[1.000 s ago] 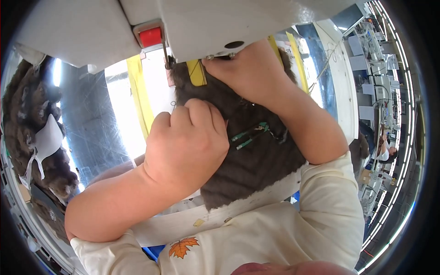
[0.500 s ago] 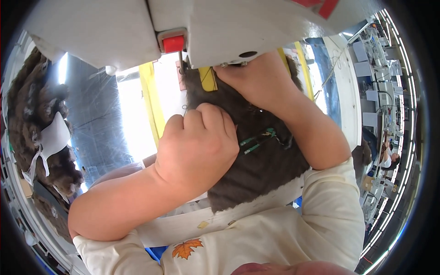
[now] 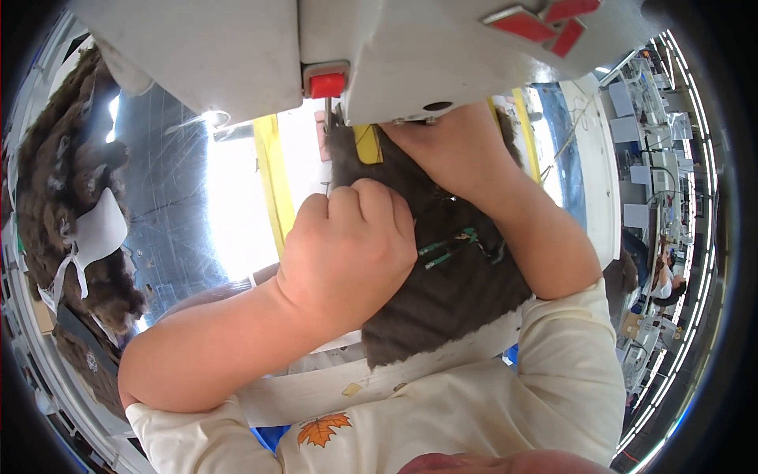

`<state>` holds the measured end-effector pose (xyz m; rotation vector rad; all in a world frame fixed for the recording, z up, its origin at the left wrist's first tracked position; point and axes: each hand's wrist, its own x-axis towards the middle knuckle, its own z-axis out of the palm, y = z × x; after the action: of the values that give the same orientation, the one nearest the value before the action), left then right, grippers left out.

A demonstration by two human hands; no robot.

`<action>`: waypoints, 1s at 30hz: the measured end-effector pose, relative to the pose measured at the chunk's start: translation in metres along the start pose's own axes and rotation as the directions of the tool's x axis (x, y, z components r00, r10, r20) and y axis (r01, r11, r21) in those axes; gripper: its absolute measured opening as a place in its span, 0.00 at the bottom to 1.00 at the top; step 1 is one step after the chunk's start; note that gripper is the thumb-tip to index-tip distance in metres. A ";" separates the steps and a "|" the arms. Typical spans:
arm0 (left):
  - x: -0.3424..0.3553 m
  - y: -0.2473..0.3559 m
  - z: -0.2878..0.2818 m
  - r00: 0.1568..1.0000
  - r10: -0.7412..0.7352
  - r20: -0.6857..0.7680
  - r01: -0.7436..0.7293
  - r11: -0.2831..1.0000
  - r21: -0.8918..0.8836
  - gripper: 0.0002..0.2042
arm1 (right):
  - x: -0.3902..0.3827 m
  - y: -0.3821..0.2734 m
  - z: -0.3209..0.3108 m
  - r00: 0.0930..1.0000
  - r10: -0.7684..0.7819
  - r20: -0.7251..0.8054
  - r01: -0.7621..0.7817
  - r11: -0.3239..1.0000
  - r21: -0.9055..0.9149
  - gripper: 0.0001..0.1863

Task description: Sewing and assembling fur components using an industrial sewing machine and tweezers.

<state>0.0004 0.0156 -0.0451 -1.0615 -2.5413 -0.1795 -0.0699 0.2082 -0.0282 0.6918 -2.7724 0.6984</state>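
Observation:
A piece of dark brown fur cloth [image 3: 442, 316] lies over the work surface under the white head of a sewing machine [image 3: 410, 47]. My left hand [image 3: 351, 253] is closed in a fist, knuckles up, on the cloth's left edge; its fingertips are hidden beneath it. My right hand [image 3: 458, 150] reaches in at the cloth's far part, below the machine head, which hides its fingers. Between my forearms a small item with two green strips [image 3: 438, 254] rests on the fur; its kind is unclear. A yellow tab [image 3: 368, 144] shows beside my right hand.
A red button [image 3: 326, 85] sits low on the machine's front. Brown fur pieces [image 3: 71, 197] with a white tag [image 3: 101, 227] are heaped at the left. Yellow strips [image 3: 274, 182] cross the shiny tabletop [image 3: 178, 197]. Far right, a person [image 3: 667, 284] is among other workstations.
The machine head appears farther right and slightly lower in the picture, as the view has shifted. My left fist appears slightly farther right. Both hands keep nearly the same pose.

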 end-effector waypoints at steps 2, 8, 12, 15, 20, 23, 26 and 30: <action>0.001 -0.001 -0.001 1.000 -0.004 -0.007 0.004 1.000 -0.011 0.15 | 0.002 -0.005 -0.002 0.999 0.039 -0.033 -0.036 0.996 0.084 0.09; 0.003 -0.003 -0.004 0.999 0.006 0.033 -0.005 1.000 -0.029 0.15 | 0.005 -0.012 -0.020 0.973 0.229 -0.010 -0.216 0.931 0.293 0.08; 0.004 -0.002 -0.003 1.000 -0.018 0.003 0.019 0.997 -0.074 0.15 | 0.009 -0.007 -0.022 0.942 0.277 0.191 -0.336 0.787 0.518 0.09; 0.006 -0.002 -0.005 1.000 -0.028 -0.005 0.027 0.996 -0.089 0.15 | 0.009 -0.011 -0.019 0.929 0.328 0.172 -0.368 0.757 0.540 0.10; 0.007 -0.002 -0.008 0.999 -0.031 0.014 0.032 0.996 -0.088 0.15 | 0.010 -0.006 -0.017 0.944 0.287 0.160 -0.328 0.778 0.536 0.10; 0.007 -0.003 -0.008 0.999 -0.028 0.022 0.030 0.995 -0.095 0.15 | 0.010 -0.006 -0.017 0.951 0.271 0.149 -0.308 0.799 0.516 0.10; 0.007 -0.003 -0.008 0.999 -0.025 0.026 0.028 0.995 -0.094 0.15 | 0.009 -0.006 -0.017 0.953 0.266 0.143 -0.301 0.807 0.509 0.10; 0.008 -0.004 -0.010 0.999 -0.025 0.031 0.028 0.995 -0.099 0.15 | 0.010 -0.006 -0.017 0.955 0.272 0.118 -0.294 0.807 0.512 0.11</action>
<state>-0.0042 0.0156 -0.0332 -1.0746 -2.5977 -0.3019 -0.0745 0.2074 -0.0082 0.3650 -2.7527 1.5627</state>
